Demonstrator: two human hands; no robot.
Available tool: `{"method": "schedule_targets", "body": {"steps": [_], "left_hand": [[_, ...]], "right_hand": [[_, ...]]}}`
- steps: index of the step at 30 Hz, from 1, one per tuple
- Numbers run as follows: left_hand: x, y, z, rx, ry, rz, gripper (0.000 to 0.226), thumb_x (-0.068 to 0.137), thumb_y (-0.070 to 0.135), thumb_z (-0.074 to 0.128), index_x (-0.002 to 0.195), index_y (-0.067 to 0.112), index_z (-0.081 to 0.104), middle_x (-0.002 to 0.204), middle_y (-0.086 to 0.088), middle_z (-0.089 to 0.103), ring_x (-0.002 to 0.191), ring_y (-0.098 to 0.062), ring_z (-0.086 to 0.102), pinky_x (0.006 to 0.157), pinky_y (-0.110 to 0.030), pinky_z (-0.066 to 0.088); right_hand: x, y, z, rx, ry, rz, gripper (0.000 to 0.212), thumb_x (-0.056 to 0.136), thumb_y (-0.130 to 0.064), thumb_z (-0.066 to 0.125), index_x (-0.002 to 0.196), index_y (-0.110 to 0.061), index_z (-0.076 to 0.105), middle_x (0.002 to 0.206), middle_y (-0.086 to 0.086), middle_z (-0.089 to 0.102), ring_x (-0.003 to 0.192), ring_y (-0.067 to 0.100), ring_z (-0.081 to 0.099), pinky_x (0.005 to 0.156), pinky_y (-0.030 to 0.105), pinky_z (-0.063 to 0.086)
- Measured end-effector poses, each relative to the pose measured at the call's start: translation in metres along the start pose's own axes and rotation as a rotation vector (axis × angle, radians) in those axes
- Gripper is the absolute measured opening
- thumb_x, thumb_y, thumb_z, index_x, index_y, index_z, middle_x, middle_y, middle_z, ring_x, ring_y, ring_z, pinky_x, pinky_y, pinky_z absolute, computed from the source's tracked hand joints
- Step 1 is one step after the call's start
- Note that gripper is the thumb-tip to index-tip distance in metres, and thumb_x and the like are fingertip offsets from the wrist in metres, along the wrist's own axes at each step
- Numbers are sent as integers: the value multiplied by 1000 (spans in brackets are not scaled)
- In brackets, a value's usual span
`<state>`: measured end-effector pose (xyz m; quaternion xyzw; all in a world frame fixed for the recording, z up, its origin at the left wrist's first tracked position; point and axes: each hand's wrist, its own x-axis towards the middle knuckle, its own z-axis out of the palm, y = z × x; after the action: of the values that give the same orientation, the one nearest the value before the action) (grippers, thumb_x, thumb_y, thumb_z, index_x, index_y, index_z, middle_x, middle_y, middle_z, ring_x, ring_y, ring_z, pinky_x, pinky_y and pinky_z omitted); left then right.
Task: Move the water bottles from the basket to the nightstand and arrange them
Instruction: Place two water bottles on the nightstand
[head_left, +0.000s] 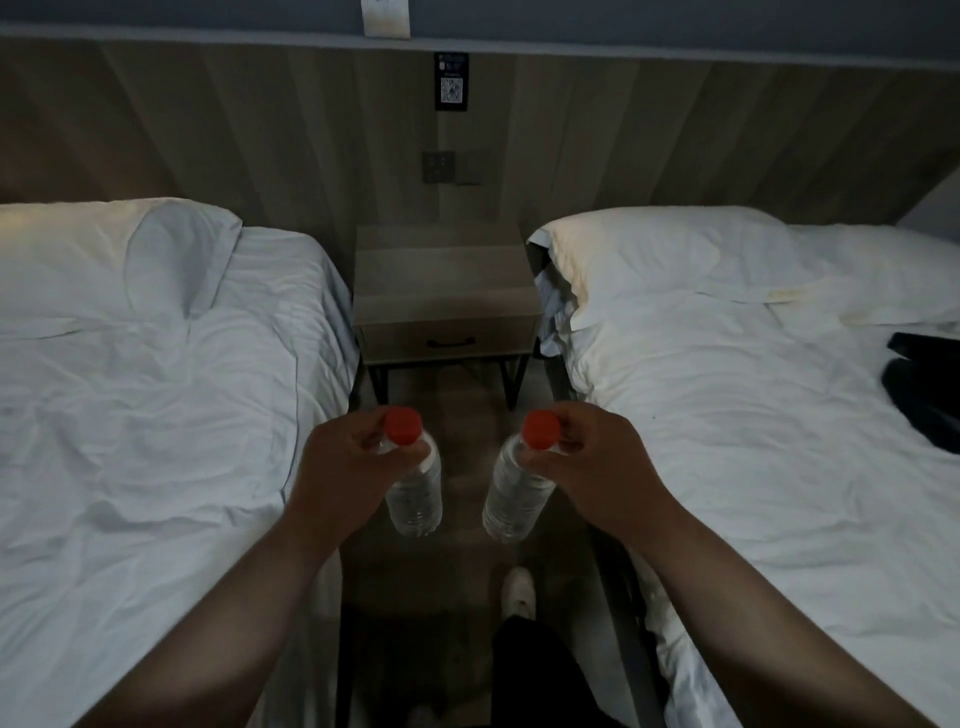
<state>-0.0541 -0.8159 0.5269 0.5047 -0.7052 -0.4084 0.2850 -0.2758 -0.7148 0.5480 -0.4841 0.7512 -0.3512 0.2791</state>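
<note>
I hold two clear water bottles with red caps upright in the aisle between two beds. My left hand (343, 467) grips the neck of the left bottle (415, 499). My right hand (587, 462) grips the neck of the right bottle (511, 501). Both bottles hang a little above the floor, side by side and apart. Ahead, against the wood-panelled wall, stands the light wooden nightstand (444, 280) with a drawer and dark metal legs; nothing stands on its top. No basket is in view.
A white bed (145, 395) flanks the aisle on the left and another white bed (753, 395) on the right, where a black object (924, 395) lies. Wall switches (451, 167) sit above the nightstand. My white shoe (519, 592) is on the floor.
</note>
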Motion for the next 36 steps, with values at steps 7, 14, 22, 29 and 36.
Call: {"method": "schedule_targets", "body": {"steps": [7,14,22,29,36], "left_hand": [[76,21,40,-62,63,-25,22,71,10,82,85,24,75,68,21,69,64,5,62,61,-7,44],[130,38,55,-170,164,-34,15,72,8,81,82,19,76,74,-3,74,69,-10,66,67,-25,52],[188,23,41,-186,210,-27,13,71,23,74,82,16,75,77,-11,72,78,-31,69,73,-42,55],[271,-8,12,-237,186,-52,10,70,17,74,80,13,75,77,-12,72,79,-33,69,72,-41,55],[380,-50,-16,-67,105,-131,16,71,23,83,84,23,74,69,7,71,65,-5,66,61,-20,49]], "right_hand": [[94,20,-36,21,-67,-40,34,70,-28,82,79,-47,55,82,-26,62,83,-18,56,66,3,41],[176,28,-53,47,-164,-69,33,73,-30,80,96,-42,58,95,-21,64,90,-3,60,74,11,42],[246,20,-31,46,-219,-87,29,70,-34,79,92,-40,62,89,-19,67,86,-7,62,75,15,51],[322,-4,9,33,-250,-42,27,73,-31,79,95,-31,65,91,-14,69,88,0,64,80,22,53],[407,-23,46,23,-226,63,25,76,-40,76,95,-34,62,90,-16,68,86,-6,62,76,19,53]]}}
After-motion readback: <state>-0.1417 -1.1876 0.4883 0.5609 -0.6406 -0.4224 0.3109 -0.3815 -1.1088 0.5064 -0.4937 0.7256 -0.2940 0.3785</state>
